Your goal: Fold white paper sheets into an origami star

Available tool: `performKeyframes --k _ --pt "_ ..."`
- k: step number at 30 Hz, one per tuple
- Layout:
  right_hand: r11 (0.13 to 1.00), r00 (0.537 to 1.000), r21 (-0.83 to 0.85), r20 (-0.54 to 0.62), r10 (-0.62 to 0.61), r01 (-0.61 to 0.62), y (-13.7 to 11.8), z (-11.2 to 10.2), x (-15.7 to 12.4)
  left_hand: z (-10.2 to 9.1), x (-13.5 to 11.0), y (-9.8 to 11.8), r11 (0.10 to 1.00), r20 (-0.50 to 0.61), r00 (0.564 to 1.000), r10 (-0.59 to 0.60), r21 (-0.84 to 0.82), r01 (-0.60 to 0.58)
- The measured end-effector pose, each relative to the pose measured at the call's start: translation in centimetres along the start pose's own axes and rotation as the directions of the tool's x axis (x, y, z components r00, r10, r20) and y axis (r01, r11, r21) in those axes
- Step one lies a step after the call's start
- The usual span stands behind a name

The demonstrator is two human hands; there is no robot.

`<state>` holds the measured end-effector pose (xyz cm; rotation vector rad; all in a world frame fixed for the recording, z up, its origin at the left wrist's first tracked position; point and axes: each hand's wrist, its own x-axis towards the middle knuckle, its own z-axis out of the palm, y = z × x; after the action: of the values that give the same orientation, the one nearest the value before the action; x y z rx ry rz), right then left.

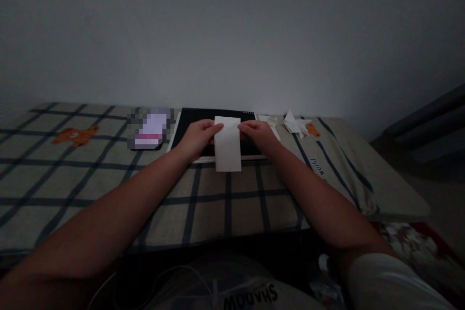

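A white strip of folded paper [228, 147] hangs upright between my hands, its lower end reaching past the front edge of a black notebook [192, 123]. My left hand [199, 136] pinches the strip's left edge near the top, thumb in front. On the opposite edge, my right hand [258, 133] grips it with the thumb and fingers. The fingers behind the paper are partly hidden. Beneath both hands lies the notebook, with punched holes along its far edge and white pages showing at its sides.
A phone [150, 131] with a lit, blurred screen lies left of the notebook. To the right are a folded paper figure [293, 125] and white paper pieces [269, 121]. A checked cloth [109, 174] covers the surface, against a pale wall [225, 34]. Crumpled paper [409, 240] sits low at right.
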<state>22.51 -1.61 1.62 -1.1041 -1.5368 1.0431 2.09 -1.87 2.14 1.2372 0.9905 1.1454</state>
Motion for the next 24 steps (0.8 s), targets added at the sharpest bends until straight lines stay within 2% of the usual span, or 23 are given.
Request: performKeyframes --k 17,24 --pt "1.000 1.000 -0.002 0.003 0.012 -0.012 -0.15 0.01 -0.05 -0.07 0.32 -0.41 1.000 -0.045 0.999 -0.022 -0.023 0.021" --pt "0.998 1.000 -0.056 0.013 0.005 -0.005 -0.20 -0.10 -0.06 -0.37 0.25 -0.20 0.999 -0.010 1.000 -0.029 -0.038 0.029"
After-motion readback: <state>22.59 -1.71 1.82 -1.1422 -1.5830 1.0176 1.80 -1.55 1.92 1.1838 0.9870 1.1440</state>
